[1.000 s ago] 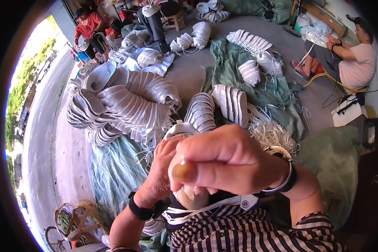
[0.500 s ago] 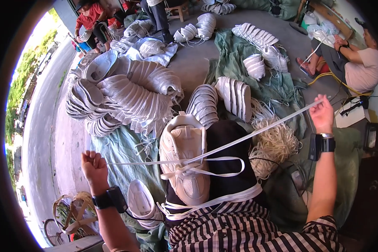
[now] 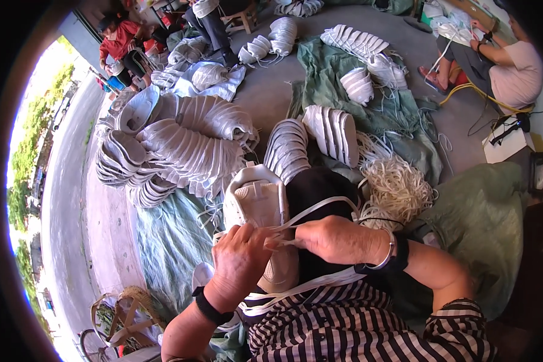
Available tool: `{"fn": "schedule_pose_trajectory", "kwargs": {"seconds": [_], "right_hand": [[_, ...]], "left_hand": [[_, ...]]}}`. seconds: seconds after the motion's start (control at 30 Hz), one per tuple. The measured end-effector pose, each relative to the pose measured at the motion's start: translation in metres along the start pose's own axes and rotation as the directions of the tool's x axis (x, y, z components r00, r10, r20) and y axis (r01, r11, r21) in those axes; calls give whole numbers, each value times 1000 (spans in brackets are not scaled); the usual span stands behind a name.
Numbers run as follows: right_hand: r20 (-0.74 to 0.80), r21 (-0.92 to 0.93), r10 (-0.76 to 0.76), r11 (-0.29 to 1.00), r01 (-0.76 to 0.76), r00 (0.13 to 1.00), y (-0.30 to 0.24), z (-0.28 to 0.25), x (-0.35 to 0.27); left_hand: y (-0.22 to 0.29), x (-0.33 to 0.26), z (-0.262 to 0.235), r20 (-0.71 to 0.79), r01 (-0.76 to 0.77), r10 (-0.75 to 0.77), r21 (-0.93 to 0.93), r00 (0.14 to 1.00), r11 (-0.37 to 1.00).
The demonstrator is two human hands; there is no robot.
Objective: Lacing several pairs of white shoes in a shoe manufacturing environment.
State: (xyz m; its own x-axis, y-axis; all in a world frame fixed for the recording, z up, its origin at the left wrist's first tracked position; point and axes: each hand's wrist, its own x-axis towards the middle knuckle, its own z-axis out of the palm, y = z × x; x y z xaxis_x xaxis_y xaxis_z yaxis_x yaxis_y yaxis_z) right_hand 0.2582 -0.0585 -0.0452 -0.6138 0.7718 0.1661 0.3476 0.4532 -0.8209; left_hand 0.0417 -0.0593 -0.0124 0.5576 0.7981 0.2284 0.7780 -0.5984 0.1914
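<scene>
A cream sneaker upper [image 3: 254, 204] rests on my dark-clothed lap with its open collar pointing away from me. My left hand [image 3: 242, 256] is closed over its lacing area, fingers pinching a white shoelace. Close beside it on the right, my right hand [image 3: 338, 239] is also closed, gripping the same shoelace [image 3: 320, 207], which loops up and over toward the right. The two hands nearly meet, hiding the lower eyelets and the lace crossing. More white laces [image 3: 329, 279] lie across my lap, against my striped shirt.
Stacks of nested pale shoe uppers [image 3: 190, 148] lie ahead on the left, with another stack [image 3: 286, 148] just beyond my knees. A heap of loose laces [image 3: 401, 187] sits at the right. A person [image 3: 513, 66] is seated far right; another, in red [image 3: 122, 45], far left.
Both hands have come inward from wide apart, where they held the lace stretched taut, and now meet over the sneaker upper. The lace has gone slack and loops to the right.
</scene>
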Motion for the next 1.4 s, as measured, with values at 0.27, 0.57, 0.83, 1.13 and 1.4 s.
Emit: {"fn": "schedule_pose_trajectory", "kwargs": {"seconds": [0.27,0.57,0.83,1.13,1.4], "right_hand": [[168,138,92,984,-115,982,4,1,-9],[-331,54,53,998,-37,942,26,5,22],[-58,896,673,361,-259,738,88,-66,-6],[-319,671,799,570,-474,510,108,-79,-57],[34,495,398,790,-361,917,-18,-6,6]], "left_hand": [[-17,9,-16,292,243,-172,-227,941,943],[-46,9,-5,261,353,-246,-544,933,761],[-61,0,-7,489,529,-202,-793,849,302],[-53,-36,37,163,462,-580,-783,798,416],[-52,-45,26,-38,460,-521,-417,853,784]]}}
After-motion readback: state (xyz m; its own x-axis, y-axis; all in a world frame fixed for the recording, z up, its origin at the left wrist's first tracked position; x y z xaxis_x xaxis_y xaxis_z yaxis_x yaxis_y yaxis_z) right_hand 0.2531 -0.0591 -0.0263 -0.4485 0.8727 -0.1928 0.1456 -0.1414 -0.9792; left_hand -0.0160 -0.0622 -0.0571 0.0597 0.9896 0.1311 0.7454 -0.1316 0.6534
